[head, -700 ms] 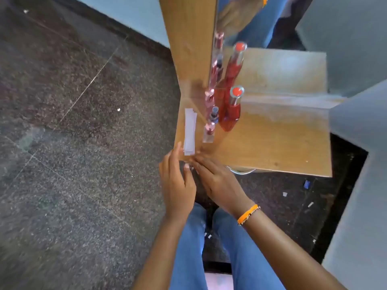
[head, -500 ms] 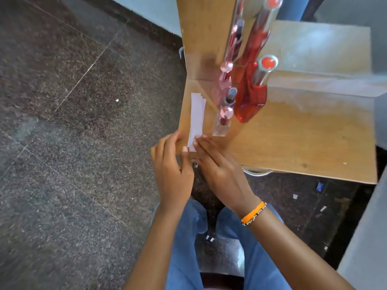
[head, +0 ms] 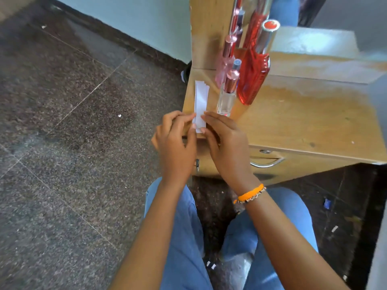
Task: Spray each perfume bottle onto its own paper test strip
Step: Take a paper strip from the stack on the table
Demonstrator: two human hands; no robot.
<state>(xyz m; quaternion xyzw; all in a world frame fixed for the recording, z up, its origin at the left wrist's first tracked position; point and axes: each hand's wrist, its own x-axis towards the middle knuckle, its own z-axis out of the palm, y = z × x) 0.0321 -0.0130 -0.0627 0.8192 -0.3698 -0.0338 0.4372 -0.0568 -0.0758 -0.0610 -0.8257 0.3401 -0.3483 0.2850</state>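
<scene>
a speckled dark stone floor (head: 73, 143) surrounds a worn wooden counter (head: 303, 122) with a mirror (head: 247, 17) at its back. at the counter's near left corner lies a stack of thin white paper test strips (head: 200, 101). the left hand (head: 176, 143) and right hand (head: 226, 143) each pinch the stack's near end, grip closed on paper. just beside it stand a clear glass perfume bottle (head: 227, 97) with a rose-metallic cap, a pale pink bottle (head: 225, 63) and a ribbed red bottle (head: 254, 76).

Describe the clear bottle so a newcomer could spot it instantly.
Start at the wooden desk and go to its near left corner, where bottles cluster against a mirror. The clear bottle stands nearest the person, just right of the paper strips. Unlike the big red bottle behind it, it looks colourless, with a rose-gold cap.
</scene>
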